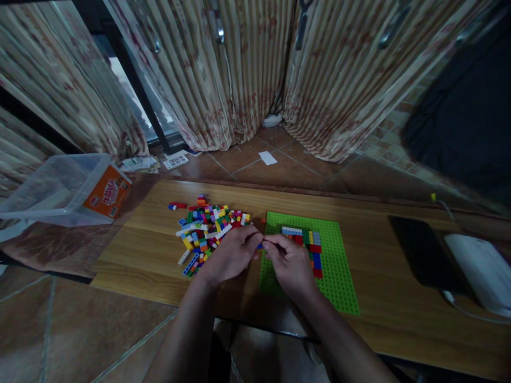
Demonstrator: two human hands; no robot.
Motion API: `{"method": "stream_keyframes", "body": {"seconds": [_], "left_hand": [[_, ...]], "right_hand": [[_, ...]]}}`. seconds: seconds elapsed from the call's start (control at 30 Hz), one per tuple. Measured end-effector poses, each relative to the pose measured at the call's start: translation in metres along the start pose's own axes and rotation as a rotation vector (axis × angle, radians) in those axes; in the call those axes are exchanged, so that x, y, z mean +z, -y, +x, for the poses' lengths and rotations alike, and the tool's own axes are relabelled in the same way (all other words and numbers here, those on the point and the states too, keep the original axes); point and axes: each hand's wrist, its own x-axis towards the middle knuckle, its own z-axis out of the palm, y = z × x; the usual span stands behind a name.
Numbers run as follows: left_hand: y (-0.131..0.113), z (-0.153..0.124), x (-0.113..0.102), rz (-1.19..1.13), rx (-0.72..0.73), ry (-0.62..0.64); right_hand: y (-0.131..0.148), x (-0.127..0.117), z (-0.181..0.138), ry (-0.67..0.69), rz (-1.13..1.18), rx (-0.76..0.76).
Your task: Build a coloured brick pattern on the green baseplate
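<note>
My left hand (235,254) and my right hand (290,261) meet fingertip to fingertip over the left edge of a green baseplate (339,271). Pinched between them is a small blue toy brick (260,246), mostly hidden by the fingers. On the baseplate stands a built block of coloured bricks (316,260), with red, blue, green, yellow and grey-blue parts; my right hand covers some of it. A loose pile of mixed toy bricks (199,234) lies just left of my left hand, which hides its near right side.
The wooden table (136,255) runs across the view. A clear plastic bin (59,186) with an orange label stands at the left. On the right lie a black tablet-like slab (425,252) and a white device (479,271) with a cable. Curtains (247,69) hang behind.
</note>
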Motion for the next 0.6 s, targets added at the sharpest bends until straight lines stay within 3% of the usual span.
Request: {"method": "stream_keyframes", "body": {"seconds": [0.33, 0.6], "left_hand": [[-0.002, 0.004, 0.008, -0.148, -0.080, -0.096], [0.010, 0.002, 0.003, 0.118, -0.001, -0.072]], "right_hand": [[-0.004, -0.004, 0.002, -0.028, 0.199, 0.052], [-0.004, -0.032, 0.011, -0.213, 0.145, 0.061]]}}
